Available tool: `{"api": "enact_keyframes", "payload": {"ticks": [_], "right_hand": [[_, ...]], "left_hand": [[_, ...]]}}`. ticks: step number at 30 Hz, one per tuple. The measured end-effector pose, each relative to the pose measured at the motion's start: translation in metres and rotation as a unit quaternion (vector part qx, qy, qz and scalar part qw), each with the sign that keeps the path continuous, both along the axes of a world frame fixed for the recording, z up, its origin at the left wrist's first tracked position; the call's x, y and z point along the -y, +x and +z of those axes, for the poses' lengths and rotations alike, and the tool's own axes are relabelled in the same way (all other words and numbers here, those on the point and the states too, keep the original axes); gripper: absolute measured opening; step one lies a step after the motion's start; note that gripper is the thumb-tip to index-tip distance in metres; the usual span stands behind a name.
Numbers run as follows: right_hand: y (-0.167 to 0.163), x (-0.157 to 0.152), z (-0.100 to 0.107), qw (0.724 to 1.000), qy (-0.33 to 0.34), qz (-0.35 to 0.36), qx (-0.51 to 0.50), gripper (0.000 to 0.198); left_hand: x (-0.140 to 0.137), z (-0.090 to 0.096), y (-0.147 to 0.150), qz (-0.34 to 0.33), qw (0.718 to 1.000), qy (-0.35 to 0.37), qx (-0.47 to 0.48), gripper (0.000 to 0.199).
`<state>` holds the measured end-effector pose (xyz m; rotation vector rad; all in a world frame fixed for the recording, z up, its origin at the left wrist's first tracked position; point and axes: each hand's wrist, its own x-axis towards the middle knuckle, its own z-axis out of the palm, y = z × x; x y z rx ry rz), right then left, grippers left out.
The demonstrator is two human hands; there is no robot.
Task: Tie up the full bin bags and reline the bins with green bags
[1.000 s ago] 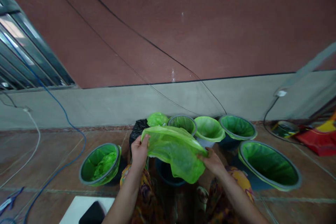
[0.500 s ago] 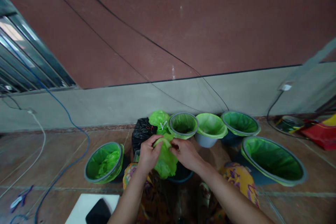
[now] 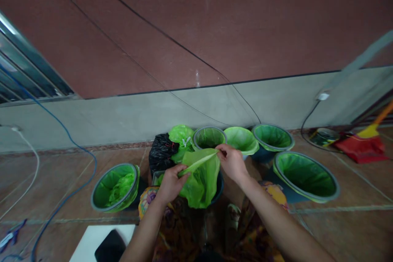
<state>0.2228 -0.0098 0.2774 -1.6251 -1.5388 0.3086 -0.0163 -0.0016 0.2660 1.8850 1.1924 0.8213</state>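
Observation:
A thin bright-green plastic bag (image 3: 201, 180) is stretched between my two hands, its upper edge pulled fairly taut. My left hand (image 3: 172, 182) pinches the edge on the left, thumb against fingers. My right hand (image 3: 231, 161) grips the upper right corner, slightly higher and farther out. Under the bag stands a dark bin (image 3: 220, 188), mostly hidden between my knees. Just beyond my hands is a grey-rimmed bin (image 3: 209, 129) with a green liner. A tied green bag (image 3: 181, 134) and a black bag (image 3: 161, 151) sit behind my left hand.
More lined bins stand around: a left bin (image 3: 95, 200) holding crumpled green plastic, a pale bin (image 3: 241, 141), a back-right bin (image 3: 273, 136) and a large right bin (image 3: 307, 176). A red dustpan (image 3: 362, 147), blue cable (image 3: 69, 139) and white board (image 3: 82, 245) with a dark phone-like object lie farther out.
My hands have moved apart, the right one up and to the right. The green bag, bunched before, is now spread wider between them. The view has shifted slightly rightward.

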Motion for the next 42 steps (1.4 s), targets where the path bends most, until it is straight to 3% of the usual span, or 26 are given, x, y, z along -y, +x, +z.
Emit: {"api": "enact_keyframes", "payload": {"ticks": [5, 9, 12, 15, 17, 19, 21, 24, 26, 28, 30, 32, 34, 35, 36, 37, 38, 39, 40, 41, 42], "right_hand": [[0.038, -0.003, 0.004, 0.99, 0.084, -0.11, 0.036, 0.024], [0.063, 0.0, -0.003, 0.979, 0.095, -0.168, 0.067, 0.025], [0.076, 0.004, -0.009, 0.97, 0.087, -0.207, 0.09, 0.025], [0.082, 0.009, -0.013, 0.961, 0.087, -0.231, 0.121, 0.025], [0.084, 0.013, -0.018, 0.957, 0.095, -0.233, 0.144, 0.026], [0.088, 0.016, -0.025, 0.954, 0.1, -0.235, 0.159, 0.025], [0.094, 0.019, -0.033, 0.952, 0.099, -0.241, 0.162, 0.025], [0.102, 0.018, -0.04, 0.952, 0.095, -0.245, 0.157, 0.023], [0.102, 0.014, -0.03, 0.956, 0.101, -0.236, 0.14, 0.022], [0.097, 0.009, -0.001, 0.961, 0.126, -0.228, 0.088, 0.021], [0.089, 0.005, 0.042, 0.955, 0.183, -0.232, -0.007, 0.021], [0.081, 0.005, 0.085, 0.927, 0.283, -0.229, -0.085, 0.022], [0.076, 0.012, 0.106, 0.865, 0.418, -0.268, -0.068, 0.02], [0.075, 0.018, 0.104, 0.845, 0.448, -0.288, -0.045, 0.019], [0.075, 0.025, 0.091, 0.844, 0.44, -0.306, -0.02, 0.018], [0.076, 0.034, 0.069, 0.872, 0.382, -0.307, 0.012, 0.017], [0.078, 0.043, 0.041, 0.923, 0.272, -0.268, 0.052, 0.014], [0.081, 0.052, 0.009, 0.964, 0.14, -0.212, 0.077, 0.013], [0.082, 0.061, -0.024, 0.982, -0.006, -0.161, 0.097, 0.013], [0.084, 0.068, -0.055, 0.975, -0.125, -0.135, 0.121, 0.016], [0.085, 0.074, -0.079, 0.961, -0.19, -0.136, 0.146, 0.019]], "left_hand": [[0.0, -0.014, -0.012, 0.008, 0.998, -0.055, 0.036, 0.02], [-0.004, -0.016, -0.027, 0.016, 0.99, -0.101, 0.096, 0.023], [-0.009, -0.019, -0.038, 0.039, 0.992, -0.08, 0.089, 0.02], [-0.014, -0.02, -0.043, 0.127, 0.992, 0.017, 0.005, 0.007], [-0.016, -0.019, -0.044, 0.227, 0.967, 0.094, -0.062, 0.007], [-0.016, -0.018, -0.044, 0.321, 0.933, 0.126, -0.102, 0.01], [-0.018, -0.018, -0.044, 0.384, 0.914, 0.093, -0.094, 0.01], [-0.027, -0.017, -0.04, 0.433, 0.897, -0.078, 0.038, 0.007], [-0.037, -0.009, -0.034, 0.43, 0.877, -0.177, 0.124, 0.005], [-0.048, 0.014, -0.027, 0.407, 0.877, -0.189, 0.172, 0.013], [-0.058, 0.048, -0.02, 0.356, 0.894, -0.126, 0.241, 0.025], [-0.063, 0.084, -0.016, 0.317, 0.905, 0.009, 0.285, 0.03], [-0.06, 0.102, -0.017, 0.323, 0.888, 0.176, 0.277, 0.032], [-0.055, 0.1, -0.019, 0.344, 0.87, 0.25, 0.251, 0.033], [-0.049, 0.09, -0.022, 0.367, 0.854, 0.302, 0.211, 0.034], [-0.04, 0.072, -0.025, 0.379, 0.853, 0.321, 0.161, 0.034], [-0.031, 0.047, -0.028, 0.36, 0.883, 0.285, 0.097, 0.033], [-0.021, 0.019, -0.031, 0.318, 0.93, 0.183, 0.02, 0.034], [-0.012, -0.009, -0.033, 0.285, 0.955, 0.058, -0.055, 0.034], [-0.004, -0.035, -0.034, 0.251, 0.959, -0.043, -0.123, 0.033], [0.004, -0.057, -0.034, 0.226, 0.957, -0.082, -0.164, 0.033]]}}
